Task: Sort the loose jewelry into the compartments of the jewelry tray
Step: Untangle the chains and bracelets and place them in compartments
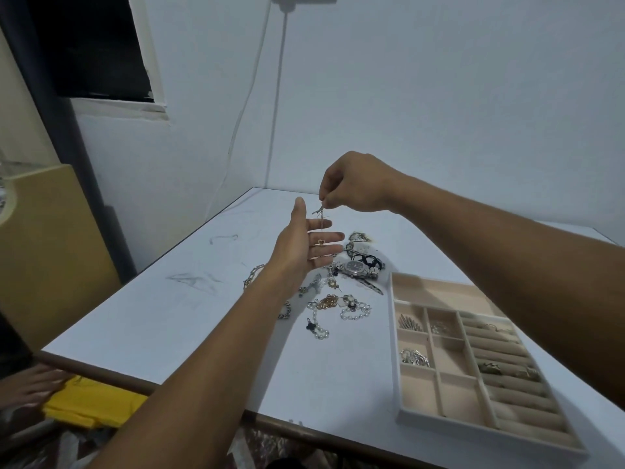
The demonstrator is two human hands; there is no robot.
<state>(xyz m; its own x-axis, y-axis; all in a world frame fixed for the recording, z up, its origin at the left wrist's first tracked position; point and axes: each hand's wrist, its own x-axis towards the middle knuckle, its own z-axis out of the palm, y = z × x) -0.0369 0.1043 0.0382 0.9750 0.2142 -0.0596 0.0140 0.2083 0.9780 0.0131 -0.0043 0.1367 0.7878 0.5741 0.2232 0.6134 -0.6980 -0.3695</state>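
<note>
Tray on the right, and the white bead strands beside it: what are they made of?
The jewelry tray looks lined with beige velvet-like fabric, matte with soft-edged dividers, over a stiff white shell. The bead strands look like pearls: round, white and glossy. Whether they are real or imitation I cannot tell.

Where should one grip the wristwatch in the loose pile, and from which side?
Probably pinch the wristwatch across its case, from above: it lies dial up on the table, and the other loose jewelry crowds its left and far sides, so a low approach might drag them.
</note>
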